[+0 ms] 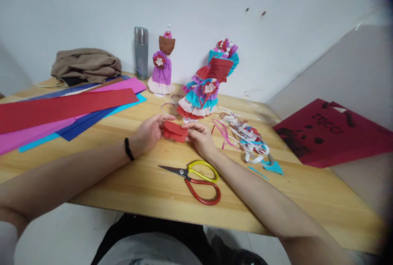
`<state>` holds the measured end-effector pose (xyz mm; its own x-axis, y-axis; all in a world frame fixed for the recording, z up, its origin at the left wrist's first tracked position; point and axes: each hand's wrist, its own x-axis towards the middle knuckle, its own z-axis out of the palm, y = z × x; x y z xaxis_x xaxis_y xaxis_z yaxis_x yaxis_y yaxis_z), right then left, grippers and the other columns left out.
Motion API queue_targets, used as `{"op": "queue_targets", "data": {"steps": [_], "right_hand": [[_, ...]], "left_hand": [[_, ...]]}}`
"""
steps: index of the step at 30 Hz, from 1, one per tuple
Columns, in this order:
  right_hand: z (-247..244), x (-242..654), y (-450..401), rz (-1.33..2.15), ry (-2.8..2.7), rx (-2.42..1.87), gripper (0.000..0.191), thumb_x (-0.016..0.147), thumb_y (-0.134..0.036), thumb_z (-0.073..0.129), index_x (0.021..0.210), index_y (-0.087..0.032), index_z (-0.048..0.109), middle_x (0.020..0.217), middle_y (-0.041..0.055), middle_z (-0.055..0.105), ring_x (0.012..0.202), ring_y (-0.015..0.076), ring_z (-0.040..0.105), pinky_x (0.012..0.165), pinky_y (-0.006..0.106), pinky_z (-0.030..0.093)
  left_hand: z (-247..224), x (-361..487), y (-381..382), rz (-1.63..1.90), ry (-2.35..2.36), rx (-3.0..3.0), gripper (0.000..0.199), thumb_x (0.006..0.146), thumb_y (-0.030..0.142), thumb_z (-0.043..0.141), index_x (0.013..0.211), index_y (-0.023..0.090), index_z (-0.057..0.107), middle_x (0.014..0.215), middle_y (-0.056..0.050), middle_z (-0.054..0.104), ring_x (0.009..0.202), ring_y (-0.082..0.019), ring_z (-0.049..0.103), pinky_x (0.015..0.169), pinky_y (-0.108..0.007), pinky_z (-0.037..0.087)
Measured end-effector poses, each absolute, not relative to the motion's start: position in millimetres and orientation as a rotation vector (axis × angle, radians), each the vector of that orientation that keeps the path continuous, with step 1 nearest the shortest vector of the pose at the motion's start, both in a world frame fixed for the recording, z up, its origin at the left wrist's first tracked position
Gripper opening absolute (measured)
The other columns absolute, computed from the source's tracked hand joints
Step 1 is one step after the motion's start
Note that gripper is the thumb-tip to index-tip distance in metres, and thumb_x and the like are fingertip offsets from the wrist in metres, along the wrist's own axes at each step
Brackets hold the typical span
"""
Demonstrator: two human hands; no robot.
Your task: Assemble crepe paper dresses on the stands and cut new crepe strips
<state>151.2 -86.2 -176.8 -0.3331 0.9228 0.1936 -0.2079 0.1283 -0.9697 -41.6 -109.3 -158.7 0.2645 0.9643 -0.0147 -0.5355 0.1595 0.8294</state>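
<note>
A small piece of red paper [175, 132], apparently folded or layered, is held just above the table between both hands. My left hand [152, 132] grips its left end, with a black band around the wrist. At the right end, the fingers of my right hand [201, 138] are closed on the same piece. Scissors [192, 177] with one yellow and one red handle lie on the table below the hands, blades pointing left. Behind the hands stand a large doll-like figure in ruffled paper [204, 89] and a smaller one with a purple paper dress [162, 70].
Long coloured paper strips [67, 107] lie at the left, before a brown cloth [86, 64]. A grey flask [141, 54] stands near the wall. Paper scraps and a tape roll [270, 159] lie right of my right hand. A red bag [334, 134] rests at the right edge.
</note>
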Motion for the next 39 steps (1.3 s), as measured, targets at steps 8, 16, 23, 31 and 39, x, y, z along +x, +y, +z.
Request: {"op": "queue_targets", "data": {"steps": [8,16,23,31,39], "right_hand": [[-171.3,153.5,-93.1,1.407,-1.426,-0.776,0.015,0.071,-0.031,0.067,0.080,-0.020,0.074,0.056,-0.0031,0.062,0.051,0.0099,0.053,0.054,0.024,0.040],[-165.8,148.8,-94.5,1.369,-1.636,-0.907,0.044,0.070,-0.061,0.074,0.076,-0.018,0.063,0.052,-0.0042,0.058,0.044,0.0091,0.051,0.046,0.021,0.036],[-166.0,143.9,-96.3,1.258,-1.758,-0.980,0.051,0.071,-0.070,0.066,0.070,-0.019,0.057,0.051,-0.0044,0.055,0.041,0.0081,0.048,0.044,0.020,0.036],[-153.3,166.9,-79.5,0.508,-2.063,-1.438,0.027,0.088,-0.036,0.054,0.077,-0.016,0.069,0.068,0.0056,0.069,0.062,0.0158,0.058,0.056,0.025,0.034],[-152.6,170.3,-63.4,0.070,-2.206,-1.819,0.032,0.093,-0.034,0.051,0.091,-0.012,0.073,0.081,0.0166,0.075,0.072,0.0240,0.067,0.056,0.029,0.026]], "left_hand": [[-156.7,-37.5,-116.1,1.059,0.878,1.052,0.044,0.060,0.041,0.087,0.083,0.010,0.066,0.069,-0.007,0.071,0.058,-0.014,0.063,0.054,-0.023,0.048],[-155.7,-32.7,-121.6,1.125,1.014,1.217,0.035,0.058,0.034,0.085,0.078,0.013,0.066,0.065,0.000,0.068,0.056,-0.010,0.058,0.056,-0.021,0.045],[-144.5,-35.6,-126.6,1.012,1.105,1.371,0.029,0.072,0.041,0.070,0.072,0.012,0.068,0.064,-0.001,0.065,0.058,-0.012,0.056,0.056,-0.022,0.043],[-145.3,-31.5,-126.2,1.038,1.144,1.365,0.023,0.069,0.036,0.064,0.061,0.015,0.059,0.052,0.002,0.055,0.050,-0.009,0.048,0.050,-0.021,0.037],[-149.3,-32.5,-126.9,0.975,1.118,1.434,0.023,0.073,0.035,0.061,0.063,0.015,0.060,0.056,0.002,0.054,0.052,-0.009,0.048,0.051,-0.021,0.035]]}}
